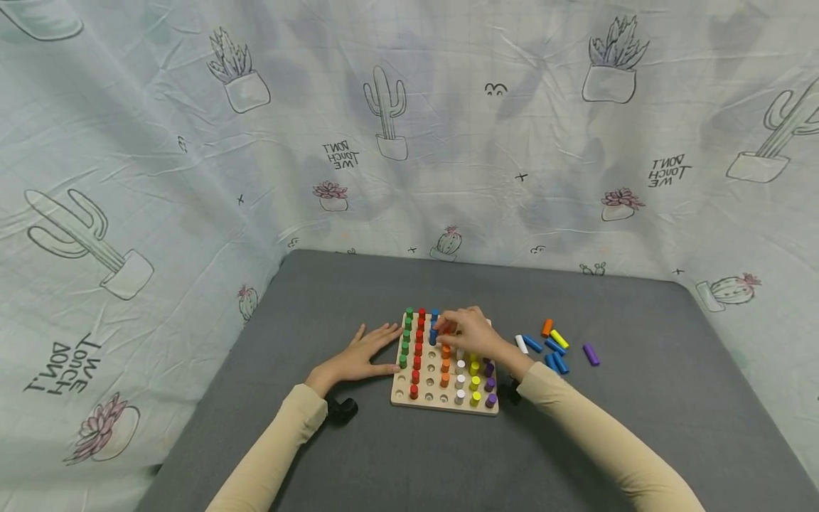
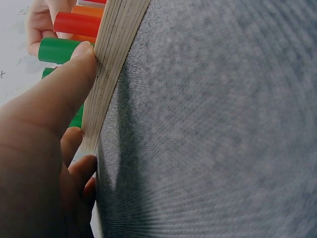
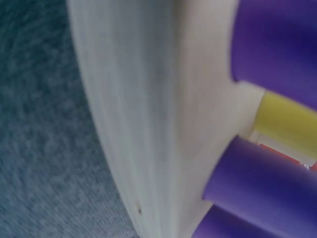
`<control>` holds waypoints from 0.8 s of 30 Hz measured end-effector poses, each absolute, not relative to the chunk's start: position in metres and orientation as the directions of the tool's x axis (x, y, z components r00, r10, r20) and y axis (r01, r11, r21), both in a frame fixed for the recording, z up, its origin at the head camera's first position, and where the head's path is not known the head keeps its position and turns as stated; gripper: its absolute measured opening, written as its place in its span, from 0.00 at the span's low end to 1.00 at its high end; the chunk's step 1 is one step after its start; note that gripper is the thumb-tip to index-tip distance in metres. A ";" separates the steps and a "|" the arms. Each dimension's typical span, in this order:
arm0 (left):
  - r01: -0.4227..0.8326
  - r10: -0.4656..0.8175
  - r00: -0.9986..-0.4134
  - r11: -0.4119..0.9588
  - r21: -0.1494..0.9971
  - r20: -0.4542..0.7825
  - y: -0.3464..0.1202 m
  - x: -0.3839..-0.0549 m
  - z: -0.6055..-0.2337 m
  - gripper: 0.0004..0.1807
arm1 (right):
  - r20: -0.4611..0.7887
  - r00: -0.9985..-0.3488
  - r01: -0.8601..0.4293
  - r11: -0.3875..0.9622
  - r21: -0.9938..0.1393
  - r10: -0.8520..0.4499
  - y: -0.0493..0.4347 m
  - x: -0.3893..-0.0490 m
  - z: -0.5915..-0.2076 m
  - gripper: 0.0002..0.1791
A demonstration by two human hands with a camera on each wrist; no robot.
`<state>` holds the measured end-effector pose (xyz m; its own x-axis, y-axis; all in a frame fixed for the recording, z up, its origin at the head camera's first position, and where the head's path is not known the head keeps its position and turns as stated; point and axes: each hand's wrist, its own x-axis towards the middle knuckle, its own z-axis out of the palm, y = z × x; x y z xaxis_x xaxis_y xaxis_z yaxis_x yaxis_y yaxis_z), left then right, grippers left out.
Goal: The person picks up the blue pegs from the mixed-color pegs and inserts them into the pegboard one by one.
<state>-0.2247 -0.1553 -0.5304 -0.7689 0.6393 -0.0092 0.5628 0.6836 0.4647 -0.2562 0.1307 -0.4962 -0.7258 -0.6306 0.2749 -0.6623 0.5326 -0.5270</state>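
"What is lying nearest?"

"The wooden pegboard (image 1: 441, 406) is sitting on the grey desk (image 1: 384, 455). The left hand (image 1: 355, 359) is resting at its left side, fingers lying apart, thumb touching the edge."

"And past the near edge?"

"Unfilled holes (image 1: 431, 368) are running in a file up the board. Just beyond them a blue peg (image 1: 433, 337) is standing upright, its long axis rising from the board; how deep it is sitting, I can't tell."

"Which hand is nearer?"

"The right hand (image 1: 473, 334). Its grip is pinching that peg between thumb and fingers, so the peg is lying at the fingertips, left of the palm. The left hand is lying beyond the green pegs (image 1: 405, 348) and red pegs (image 1: 419, 349)."

"Anything farther off?"

"Loose pegs (image 1: 555, 346), several blue, are lying right of the board, and printed cloth (image 1: 480, 142) is hanging behind the desk."
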 end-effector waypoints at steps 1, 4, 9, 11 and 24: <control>0.561 0.638 -0.770 0.685 0.465 -0.012 -0.155 -0.225 -0.530 0.43 | 0.285 -0.722 -0.669 0.530 -0.521 -0.631 0.131 -0.256 -0.497 0.09; 0.557 0.635 -0.772 0.689 0.464 -0.015 -0.155 -0.225 -0.531 0.43 | 0.298 -0.715 -0.679 0.526 -0.513 -0.633 0.132 -0.256 -0.497 0.09; 0.553 0.633 -0.774 0.690 0.468 -0.019 -0.155 -0.225 -0.532 0.43 | 0.274 -0.725 -0.663 0.532 -0.527 -0.631 0.133 -0.254 -0.494 0.09; 0.555 0.636 -0.772 0.686 0.470 -0.016 -0.155 -0.225 -0.532 0.43 | 0.265 -0.734 -0.651 0.537 -0.537 -0.625 0.134 -0.253 -0.492 0.09; 0.564 0.643 -0.766 0.666 0.489 0.008 -0.156 -0.226 -0.534 0.42 | 0.282 -0.735 -0.604 0.406 -0.685 -0.617 0.141 -0.257 -0.497 0.07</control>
<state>-0.2258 -0.1557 -0.5338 -0.7659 0.6429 0.0084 0.5640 0.6656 0.4888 -0.2568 0.1412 -0.4971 -0.7348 -0.6167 0.2824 -0.6044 0.4061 -0.6854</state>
